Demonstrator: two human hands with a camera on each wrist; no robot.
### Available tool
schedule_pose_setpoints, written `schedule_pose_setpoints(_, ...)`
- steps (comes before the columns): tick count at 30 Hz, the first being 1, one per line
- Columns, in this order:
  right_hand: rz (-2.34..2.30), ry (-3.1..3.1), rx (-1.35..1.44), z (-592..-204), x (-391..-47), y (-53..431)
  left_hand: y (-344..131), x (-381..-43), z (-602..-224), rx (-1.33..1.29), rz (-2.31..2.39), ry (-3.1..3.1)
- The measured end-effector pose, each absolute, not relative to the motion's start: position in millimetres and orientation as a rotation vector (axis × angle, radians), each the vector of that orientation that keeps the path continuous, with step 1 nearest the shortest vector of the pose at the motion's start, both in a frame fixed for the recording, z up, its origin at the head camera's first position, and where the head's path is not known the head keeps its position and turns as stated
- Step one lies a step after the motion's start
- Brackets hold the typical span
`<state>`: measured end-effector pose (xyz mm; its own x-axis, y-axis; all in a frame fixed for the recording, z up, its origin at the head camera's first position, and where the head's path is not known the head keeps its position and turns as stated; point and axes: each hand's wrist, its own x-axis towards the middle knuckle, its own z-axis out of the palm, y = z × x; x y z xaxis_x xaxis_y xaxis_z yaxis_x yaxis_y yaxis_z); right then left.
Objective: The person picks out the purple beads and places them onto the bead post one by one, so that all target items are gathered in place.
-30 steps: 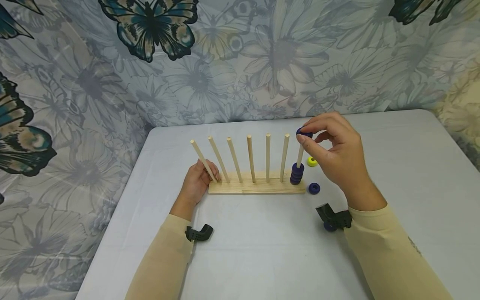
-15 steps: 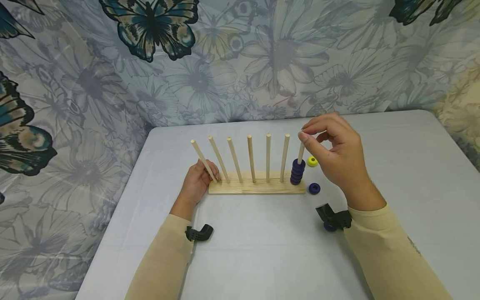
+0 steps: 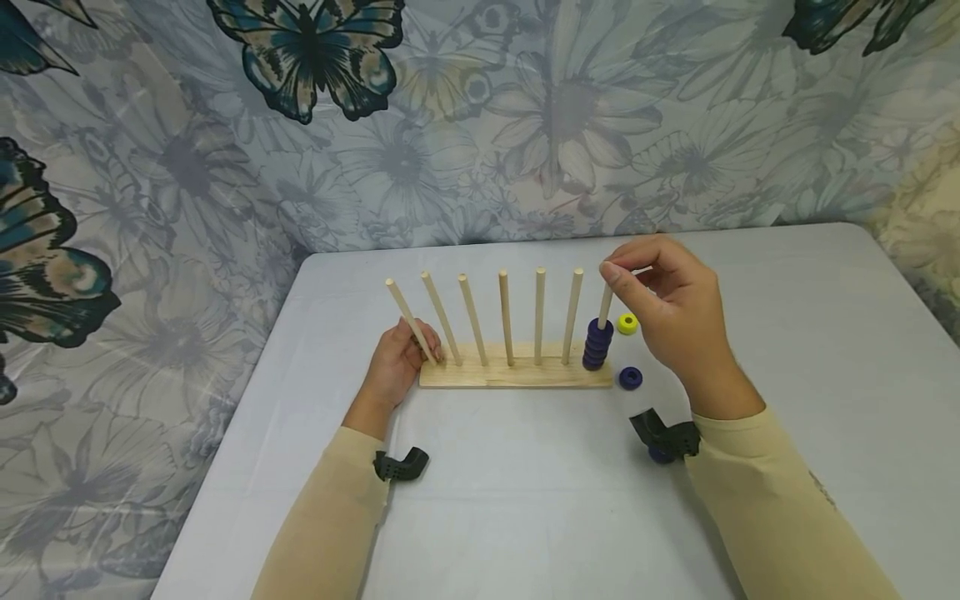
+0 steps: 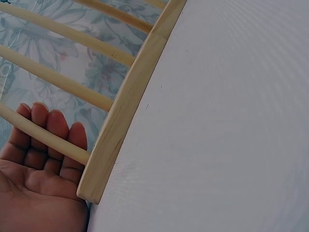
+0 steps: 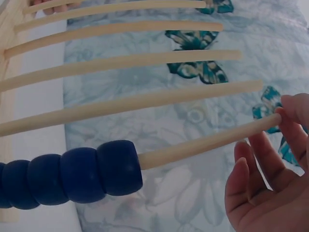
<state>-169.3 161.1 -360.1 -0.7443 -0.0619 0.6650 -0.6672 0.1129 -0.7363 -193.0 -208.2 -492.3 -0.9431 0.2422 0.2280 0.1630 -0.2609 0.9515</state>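
Note:
A wooden peg rack [image 3: 517, 379] with a row of upright pegs stands on the white table. Several dark blue rings [image 3: 597, 343] are stacked on its rightmost peg; the right wrist view shows the blue rings [image 5: 79, 174] touching one another. At that peg's bare top, my right hand [image 3: 663, 308] pinches the tip between thumb and index finger, the other fingers loosely bent. My left hand [image 3: 397, 362] is at the rack's left end. In the left wrist view its relaxed fingers [image 4: 57, 128] lie behind the end peg [image 4: 46, 135], close against it; the thumb is hidden.
A loose blue ring [image 3: 631, 378] lies right of the rack, and a yellow ring [image 3: 627, 323] lies behind it. Another blue ring [image 3: 660, 456] is partly hidden under the right wrist's camera mount [image 3: 667, 435]. A patterned cloth [image 3: 555, 125] hangs behind the table.
A blue ring held at the rightmost peg's top has left my right fingers and dropped onto the stack. My right hand stays at the peg's tip; the left hand has not moved.

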Motion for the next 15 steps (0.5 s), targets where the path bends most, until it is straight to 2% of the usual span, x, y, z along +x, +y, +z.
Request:
schedule_pose_setpoints(9,1.871,-1.837,0.682,-367.2,-168.4,161.9,-205.7,-193.4,-491.9,0.496,2.392,1.889)
schedule_pose_setpoints(15,1.964,-1.907,0.79,-367.2,-163.5,173.9,-205.9,-192.0,-488.7,0.471,2.403,1.89)
